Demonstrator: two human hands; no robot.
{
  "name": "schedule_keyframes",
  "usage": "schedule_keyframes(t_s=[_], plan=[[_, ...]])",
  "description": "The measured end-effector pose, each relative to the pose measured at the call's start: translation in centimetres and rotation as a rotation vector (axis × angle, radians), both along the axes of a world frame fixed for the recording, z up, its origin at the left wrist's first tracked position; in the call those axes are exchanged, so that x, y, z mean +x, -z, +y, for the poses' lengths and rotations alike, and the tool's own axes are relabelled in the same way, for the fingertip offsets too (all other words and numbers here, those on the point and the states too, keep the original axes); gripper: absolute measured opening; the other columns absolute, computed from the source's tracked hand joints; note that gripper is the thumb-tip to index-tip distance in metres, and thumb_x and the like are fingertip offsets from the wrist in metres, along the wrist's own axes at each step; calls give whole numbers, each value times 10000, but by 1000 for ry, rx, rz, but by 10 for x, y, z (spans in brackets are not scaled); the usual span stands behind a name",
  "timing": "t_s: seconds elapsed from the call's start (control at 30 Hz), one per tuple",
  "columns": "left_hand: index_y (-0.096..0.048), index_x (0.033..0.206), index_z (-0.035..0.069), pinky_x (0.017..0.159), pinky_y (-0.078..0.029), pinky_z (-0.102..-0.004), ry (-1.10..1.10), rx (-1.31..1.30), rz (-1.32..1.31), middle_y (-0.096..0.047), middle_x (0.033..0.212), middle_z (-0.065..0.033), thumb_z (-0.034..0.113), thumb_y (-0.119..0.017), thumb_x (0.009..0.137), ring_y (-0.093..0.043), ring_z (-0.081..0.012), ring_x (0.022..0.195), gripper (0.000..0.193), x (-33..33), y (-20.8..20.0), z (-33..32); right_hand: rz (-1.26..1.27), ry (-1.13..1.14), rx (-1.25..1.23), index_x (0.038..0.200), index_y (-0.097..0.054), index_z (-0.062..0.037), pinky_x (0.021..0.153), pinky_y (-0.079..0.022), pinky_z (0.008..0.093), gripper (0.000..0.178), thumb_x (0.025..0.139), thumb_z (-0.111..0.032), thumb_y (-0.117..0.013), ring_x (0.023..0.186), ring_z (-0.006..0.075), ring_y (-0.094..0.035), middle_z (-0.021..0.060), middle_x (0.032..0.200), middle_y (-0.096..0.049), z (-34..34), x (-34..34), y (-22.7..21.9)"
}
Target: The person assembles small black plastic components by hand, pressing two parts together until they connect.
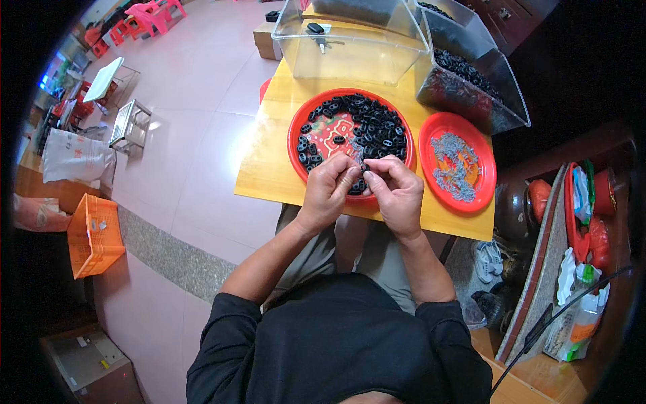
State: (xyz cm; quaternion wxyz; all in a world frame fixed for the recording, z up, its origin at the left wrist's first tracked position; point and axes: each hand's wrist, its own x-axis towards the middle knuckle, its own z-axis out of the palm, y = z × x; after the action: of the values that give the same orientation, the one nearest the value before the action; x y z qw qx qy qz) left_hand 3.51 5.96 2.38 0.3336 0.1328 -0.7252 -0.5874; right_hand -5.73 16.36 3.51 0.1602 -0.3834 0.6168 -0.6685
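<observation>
Grip: both hands meet at the centre of the frame, the left hand [328, 188] and right hand [397, 192] pinching one small black piece [364, 166] between thumbs and fingertips, clamped on it from either side.

Where it is: the piece is held just above the near rim of the large red plate [294, 138], centre of the frame, over the front edge of the yellow bench [269, 168].

Doing it well: my judgement is that the work goes best held low over the plate, so a dropped piece lands among the others; fingertips should press lightly and squarely, with the thumbs steadying both ends, since the piece is small and easily twisted out of the pinch.

How it looks: dark, matt, small, seemingly with holes through it like the loose black pieces [373, 128] heaped on the plate; finer detail is too small to tell.

Right of centre: a smaller red plate [486, 178] carries a scatter of small grey bits [452, 165].

Upper centre: a clear plastic box [350, 47] holds a key; beside it, upper right, a tilted clear bin [498, 87] is filled with more black pieces.

Left side: an orange crate [94, 236] stands on the pink floor.
</observation>
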Motion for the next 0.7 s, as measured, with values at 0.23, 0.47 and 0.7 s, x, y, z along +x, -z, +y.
schedule_keyframes(t_s=[0.23, 0.47, 0.7], plan=[[-518, 769, -17, 533, -390, -310, -90, -229, -9, -470, 649, -117, 26, -570, 835, -486, -175, 579, 95, -5, 4, -5, 109, 40, -42, 915, -610, 33, 541, -462, 206, 153, 774, 88, -595, 630, 81, -549, 56, 784, -573, -8, 1, 5], [-598, 893, -5, 575, -453, -283, -62, -17, -123, -596, 703, -91, 91, -527, 879, -563, -169, 608, 120, -9, 5, -55, -253, 49, -42, 952, -614, 43, 528, -496, 198, 146, 812, 59, -579, 587, 75, -564, 47, 796, -603, 3, -23, 7], [-599, 855, 10, 703, -481, -410, -206, -693, -420, -584, 847, -172, 99, -641, 749, -592, -336, 796, 145, -28, 8, -75, -252, 105, -38, 972, -609, 42, 529, -505, 204, 166, 809, 63, -583, 586, 81, -557, 50, 784, -595, 13, -32, 13]])
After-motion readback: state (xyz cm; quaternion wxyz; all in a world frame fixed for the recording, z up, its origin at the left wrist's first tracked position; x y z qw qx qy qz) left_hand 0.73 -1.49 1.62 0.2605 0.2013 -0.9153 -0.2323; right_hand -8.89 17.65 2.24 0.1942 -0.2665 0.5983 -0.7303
